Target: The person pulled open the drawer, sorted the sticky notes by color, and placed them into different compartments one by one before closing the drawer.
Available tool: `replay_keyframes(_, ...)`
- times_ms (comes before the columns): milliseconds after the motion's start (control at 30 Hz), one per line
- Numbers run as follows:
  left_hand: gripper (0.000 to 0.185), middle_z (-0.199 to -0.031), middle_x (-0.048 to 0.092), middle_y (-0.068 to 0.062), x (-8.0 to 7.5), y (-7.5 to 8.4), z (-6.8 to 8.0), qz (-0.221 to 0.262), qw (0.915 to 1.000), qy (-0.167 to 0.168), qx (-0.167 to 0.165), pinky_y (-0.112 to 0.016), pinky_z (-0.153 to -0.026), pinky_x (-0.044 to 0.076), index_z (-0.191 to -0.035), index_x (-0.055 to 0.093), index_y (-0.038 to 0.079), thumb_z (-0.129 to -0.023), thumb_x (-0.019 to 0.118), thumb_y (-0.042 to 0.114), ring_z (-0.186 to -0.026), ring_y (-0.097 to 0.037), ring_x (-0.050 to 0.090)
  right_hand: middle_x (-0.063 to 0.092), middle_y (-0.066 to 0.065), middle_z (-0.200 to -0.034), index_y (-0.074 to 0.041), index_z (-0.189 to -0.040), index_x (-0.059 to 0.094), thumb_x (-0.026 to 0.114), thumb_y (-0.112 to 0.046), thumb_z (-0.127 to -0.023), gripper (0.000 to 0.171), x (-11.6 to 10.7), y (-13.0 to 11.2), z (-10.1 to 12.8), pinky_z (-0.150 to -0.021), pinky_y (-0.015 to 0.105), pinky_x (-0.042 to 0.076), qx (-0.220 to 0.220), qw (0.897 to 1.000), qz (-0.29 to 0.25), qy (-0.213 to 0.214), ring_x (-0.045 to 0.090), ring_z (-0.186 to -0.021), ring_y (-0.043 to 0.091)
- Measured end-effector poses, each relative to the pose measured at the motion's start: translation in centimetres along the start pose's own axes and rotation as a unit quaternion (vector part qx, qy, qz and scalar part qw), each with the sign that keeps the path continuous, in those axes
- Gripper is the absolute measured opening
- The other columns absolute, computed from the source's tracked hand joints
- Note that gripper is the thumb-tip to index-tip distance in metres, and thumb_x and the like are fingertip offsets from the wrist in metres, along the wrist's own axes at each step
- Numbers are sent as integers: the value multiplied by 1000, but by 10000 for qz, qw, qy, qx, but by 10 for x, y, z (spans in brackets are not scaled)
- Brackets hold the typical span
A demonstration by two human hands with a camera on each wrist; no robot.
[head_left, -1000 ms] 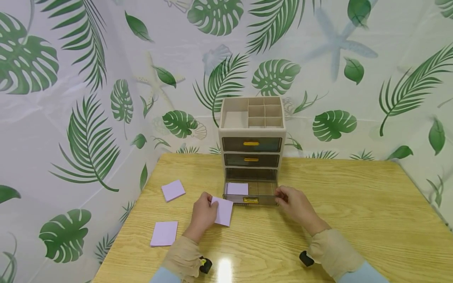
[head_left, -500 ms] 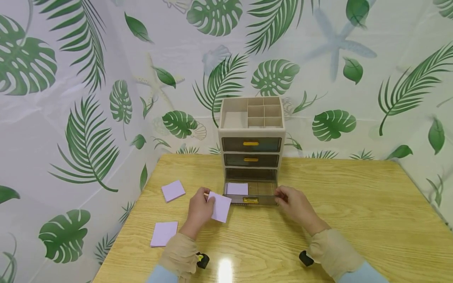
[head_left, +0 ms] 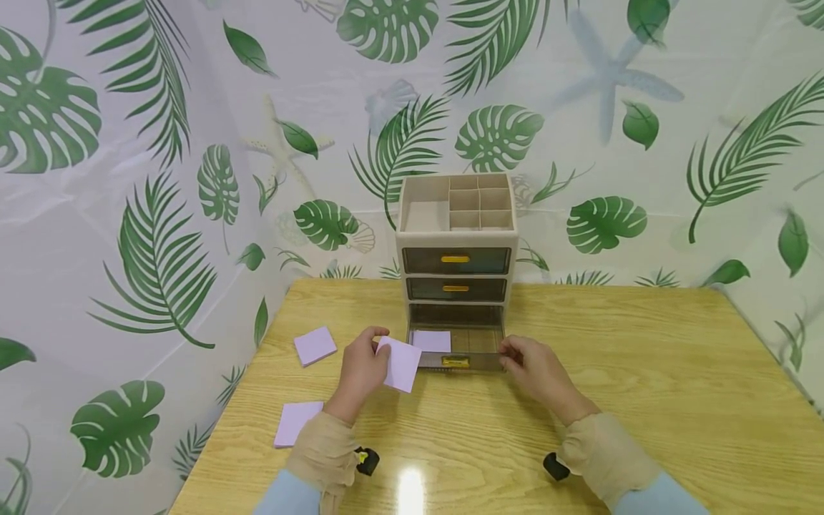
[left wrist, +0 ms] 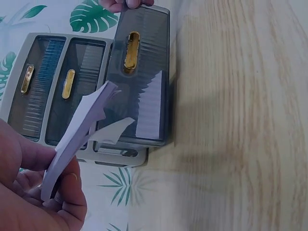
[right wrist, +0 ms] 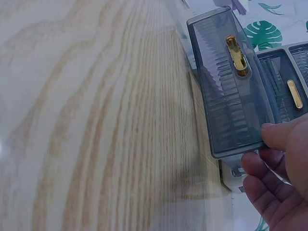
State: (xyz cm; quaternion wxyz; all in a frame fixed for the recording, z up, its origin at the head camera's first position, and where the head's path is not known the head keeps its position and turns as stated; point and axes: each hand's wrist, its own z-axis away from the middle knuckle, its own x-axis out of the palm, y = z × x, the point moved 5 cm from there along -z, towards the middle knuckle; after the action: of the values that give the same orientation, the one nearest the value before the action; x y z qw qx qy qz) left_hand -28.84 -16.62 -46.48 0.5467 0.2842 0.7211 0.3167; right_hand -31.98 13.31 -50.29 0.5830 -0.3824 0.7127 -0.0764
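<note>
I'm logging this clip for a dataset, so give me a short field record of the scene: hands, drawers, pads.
left hand: pinches a purple pad, raised beside the bottom drawer
right hand: fingers on the right front corner of the bottom drawer
bottom drawer: pulled out, one pad inside
upper drawers: both closed
organizer: back middle of table
loose pads: two on the table, far pad, near pad

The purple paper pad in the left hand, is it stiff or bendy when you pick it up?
Probably bendy: the purple pad curves and its sheets fan apart where the left hand pinches one end. It looks light, since a few fingers hold it up. Being flat, it should not roll.
</note>
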Motion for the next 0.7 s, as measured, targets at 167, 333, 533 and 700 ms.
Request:
replay_keyframes(167, 22, -68, 56, -4, -3, 5, -6, 62, 10000, 36, 4, -30, -51, 42, -113, 63, 6, -92, 59, 6, -57, -15, 49, 59, -8, -77, -12, -93, 65, 71, -8, -87, 9, 0, 0, 0, -61, 30, 46, -4, 10000, -39, -28, 53, -67, 9)
replay_keyframes(333, 20, -68, 56, -4, -4, 10, -12, 108, 9999, 70, 11, -29, -51, 42, -111, 63, 6, -91, 60, 7, -58, -15, 50, 59, -8, -77, -10, -94, 66, 70, -8, -88, 8, -1, -1, 0, -61, 30, 46, -2, 9999, -75, -67, 53, -67, 9)
replay_keyframes(533, 20, -70, 56, -4, -3, 14, -19, 169, 9999, -15, -9, -29, -51, 42, -112, 62, 6, -92, 59, 8, -59, -16, 50, 59, -8, -77, -9, -95, 66, 70, -8, -88, 8, -2, -3, 1, -61, 31, 46, 32, 9999, -87, -87, 53, -67, 9)
replay_keyframes(700, 19, -77, 55, -6, -1, 19, -26, 169, 9997, -143, 34, -30, -56, 42, -111, 61, 4, -93, 59, 9, -65, -18, 50, 59, -7, -79, -9, -95, 66, 70, -8, -88, 9, -1, -2, 1, -62, 31, 46, -16, 10000, -19, -55, 54, -68, 9)
